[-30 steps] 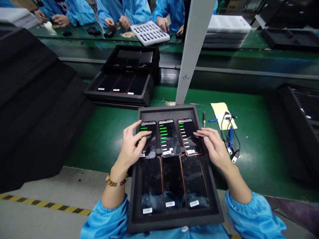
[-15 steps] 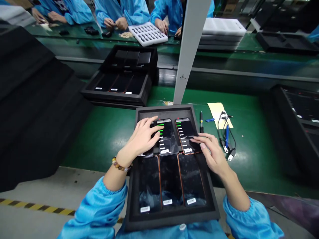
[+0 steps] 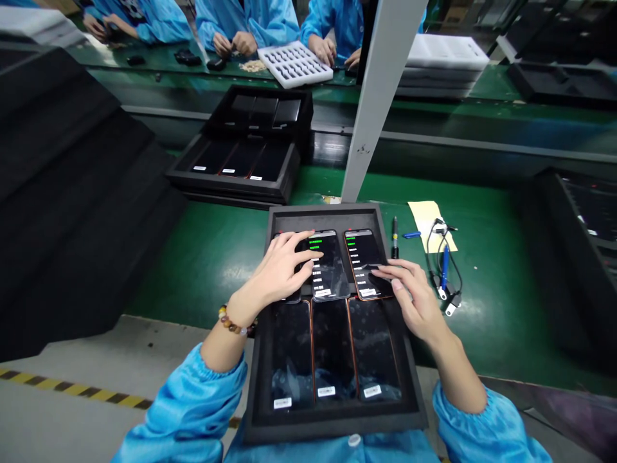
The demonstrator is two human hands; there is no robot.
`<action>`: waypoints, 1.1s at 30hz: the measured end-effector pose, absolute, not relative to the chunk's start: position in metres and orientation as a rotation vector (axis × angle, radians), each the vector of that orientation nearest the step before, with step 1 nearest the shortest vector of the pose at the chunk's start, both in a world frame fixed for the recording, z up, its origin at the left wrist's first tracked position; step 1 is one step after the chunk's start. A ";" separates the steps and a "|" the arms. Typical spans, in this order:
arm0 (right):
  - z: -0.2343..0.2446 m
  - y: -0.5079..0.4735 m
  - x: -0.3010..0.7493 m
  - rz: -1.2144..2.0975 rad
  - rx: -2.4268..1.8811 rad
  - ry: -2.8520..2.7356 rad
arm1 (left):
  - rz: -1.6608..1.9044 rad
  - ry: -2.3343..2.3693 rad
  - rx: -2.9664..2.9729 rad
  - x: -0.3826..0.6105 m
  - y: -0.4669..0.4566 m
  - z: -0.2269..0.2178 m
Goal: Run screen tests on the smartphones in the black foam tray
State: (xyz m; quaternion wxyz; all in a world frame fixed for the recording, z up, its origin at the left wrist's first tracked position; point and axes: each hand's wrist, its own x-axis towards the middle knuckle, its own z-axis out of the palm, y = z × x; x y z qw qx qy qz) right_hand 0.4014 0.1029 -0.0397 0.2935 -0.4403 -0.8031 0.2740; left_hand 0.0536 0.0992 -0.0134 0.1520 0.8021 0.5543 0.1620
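Note:
A black foam tray (image 3: 337,431) lies before me, partly past the bench's front edge, with two rows of smartphones in it. My left hand (image 3: 286,267), fingers spread, lies over the far row's left phone, mostly hidden, and its fingertips reach the middle phone (image 3: 332,273). That phone's screen is lit with green and white lines of text. My right hand (image 3: 412,292) is at the right edge of the lit far-right phone (image 3: 359,257), fingers stretched over its screen, holding nothing. Dark phones with white labels fill the near row, among them a middle phone (image 3: 332,347).
Stacked black trays of phones (image 3: 231,183) stand behind to the left. Right of my tray lie a black pen (image 3: 394,235), yellow paper (image 3: 424,211) and cables (image 3: 460,276). A grey post (image 3: 376,109) rises behind. Co-workers in blue sleeves (image 3: 245,22) work across, near a white tray (image 3: 296,64).
The whole view has shifted slightly, so the bench and trays sit a little farther right. Both hands keep nearly the same place over the phones.

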 end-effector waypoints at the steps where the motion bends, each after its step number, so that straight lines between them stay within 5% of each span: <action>1: -0.040 0.103 0.402 0.730 -1.169 -2.144 | 0.470 1.598 2.300 0.054 0.100 -0.014; 15: -0.013 0.100 0.343 0.744 -0.996 -2.419 | 0.855 1.825 2.011 -0.002 0.056 -0.021; 33: -0.027 0.094 0.386 0.701 -1.207 -2.173 | 0.782 1.890 1.958 -0.011 0.045 -0.038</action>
